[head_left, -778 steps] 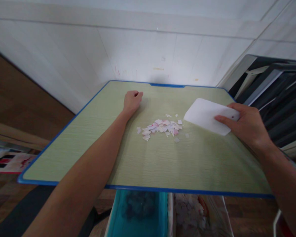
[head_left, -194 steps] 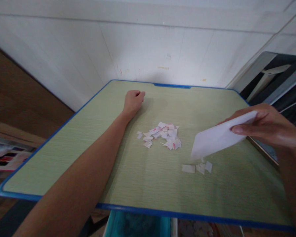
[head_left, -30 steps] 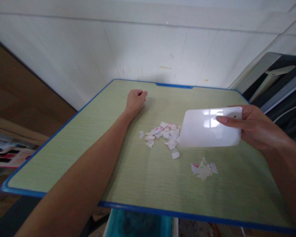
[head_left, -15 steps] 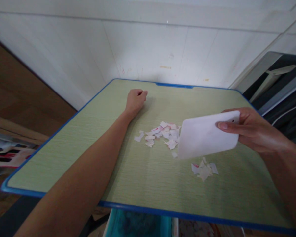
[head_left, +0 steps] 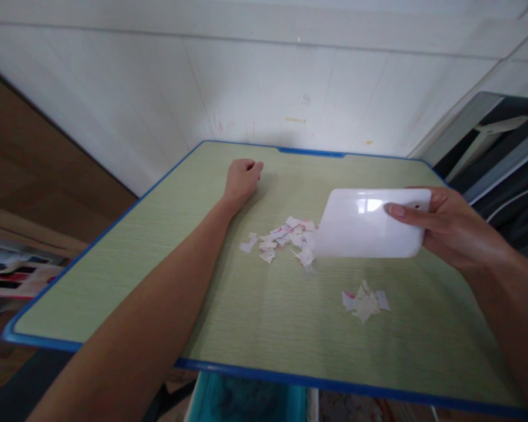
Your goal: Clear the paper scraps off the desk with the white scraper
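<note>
Green table (head_left: 268, 328) carries paper scraps (head_left: 293, 232); the left hand (head_left: 242, 177) rests as a curled fist, while the right hand (head_left: 453, 230) pinches a white card (head_left: 356, 231), thumb in front

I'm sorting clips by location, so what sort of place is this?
Probably a corner of a home or small workroom: a green, blue-edged table stands by a white panelled wall, with a turquoise tub showing below its near edge.
</note>
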`<action>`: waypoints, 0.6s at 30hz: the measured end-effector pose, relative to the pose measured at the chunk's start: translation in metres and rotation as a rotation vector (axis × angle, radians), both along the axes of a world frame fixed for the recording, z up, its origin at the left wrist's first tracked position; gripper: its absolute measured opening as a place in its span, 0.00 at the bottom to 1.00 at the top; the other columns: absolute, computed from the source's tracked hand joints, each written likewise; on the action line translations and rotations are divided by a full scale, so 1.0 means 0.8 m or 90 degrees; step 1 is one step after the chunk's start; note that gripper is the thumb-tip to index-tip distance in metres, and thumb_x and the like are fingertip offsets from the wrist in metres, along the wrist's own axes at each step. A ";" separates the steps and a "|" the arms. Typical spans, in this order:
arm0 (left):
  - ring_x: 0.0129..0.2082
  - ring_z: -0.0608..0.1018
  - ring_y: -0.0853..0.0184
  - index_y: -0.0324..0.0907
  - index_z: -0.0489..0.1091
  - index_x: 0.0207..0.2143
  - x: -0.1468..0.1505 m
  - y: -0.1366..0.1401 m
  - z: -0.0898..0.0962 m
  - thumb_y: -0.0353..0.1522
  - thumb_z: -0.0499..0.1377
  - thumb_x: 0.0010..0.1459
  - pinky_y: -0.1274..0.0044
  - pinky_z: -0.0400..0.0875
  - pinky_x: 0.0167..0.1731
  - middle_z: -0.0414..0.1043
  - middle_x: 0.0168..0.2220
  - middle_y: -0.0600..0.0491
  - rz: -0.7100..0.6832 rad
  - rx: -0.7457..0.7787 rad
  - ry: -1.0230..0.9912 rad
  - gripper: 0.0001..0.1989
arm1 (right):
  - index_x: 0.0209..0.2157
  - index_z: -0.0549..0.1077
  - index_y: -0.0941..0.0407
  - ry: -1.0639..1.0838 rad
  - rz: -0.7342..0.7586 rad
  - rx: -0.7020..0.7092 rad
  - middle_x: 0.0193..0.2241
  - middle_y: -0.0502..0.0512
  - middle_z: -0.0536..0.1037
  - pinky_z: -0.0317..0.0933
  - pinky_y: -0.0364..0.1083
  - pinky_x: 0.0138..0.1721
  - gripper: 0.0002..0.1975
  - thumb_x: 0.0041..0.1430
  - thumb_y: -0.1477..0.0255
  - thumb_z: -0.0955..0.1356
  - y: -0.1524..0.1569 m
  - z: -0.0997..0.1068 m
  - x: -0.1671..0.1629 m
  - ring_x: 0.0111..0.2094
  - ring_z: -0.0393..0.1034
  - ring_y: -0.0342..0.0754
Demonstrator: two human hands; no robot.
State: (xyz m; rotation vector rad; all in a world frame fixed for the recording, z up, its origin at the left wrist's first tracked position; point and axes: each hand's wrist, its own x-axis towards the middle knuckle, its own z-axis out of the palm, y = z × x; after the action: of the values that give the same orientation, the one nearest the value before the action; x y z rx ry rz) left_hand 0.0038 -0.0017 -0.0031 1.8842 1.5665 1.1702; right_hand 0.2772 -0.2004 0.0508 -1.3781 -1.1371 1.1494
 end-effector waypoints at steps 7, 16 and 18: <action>0.24 0.62 0.71 0.43 0.59 0.16 0.001 -0.001 0.001 0.36 0.52 0.57 0.75 0.54 0.29 0.56 0.17 0.57 0.008 -0.006 0.013 0.17 | 0.26 0.84 0.51 -0.039 0.135 -0.050 0.22 0.48 0.84 0.64 0.39 0.19 0.09 0.41 0.65 0.81 -0.002 -0.004 -0.014 0.20 0.73 0.43; 0.24 0.62 0.70 0.43 0.59 0.16 0.001 -0.002 0.004 0.35 0.52 0.57 0.75 0.55 0.29 0.55 0.17 0.57 0.012 -0.013 0.017 0.17 | 0.28 0.85 0.51 -0.022 0.041 0.009 0.25 0.49 0.86 0.68 0.39 0.23 0.09 0.45 0.63 0.80 -0.003 -0.003 -0.009 0.22 0.75 0.42; 0.25 0.62 0.70 0.43 0.59 0.16 0.001 -0.002 0.004 0.34 0.52 0.57 0.75 0.56 0.30 0.55 0.17 0.57 0.015 -0.016 0.022 0.17 | 0.28 0.85 0.50 -0.028 0.058 0.003 0.24 0.47 0.85 0.66 0.38 0.21 0.08 0.44 0.64 0.80 -0.002 -0.006 -0.016 0.21 0.74 0.42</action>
State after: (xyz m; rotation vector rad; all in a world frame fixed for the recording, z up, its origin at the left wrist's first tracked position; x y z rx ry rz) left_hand 0.0049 -0.0029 -0.0001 1.8843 1.6180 1.1277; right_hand 0.2647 -0.2024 0.0462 -1.3656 -1.2443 1.1864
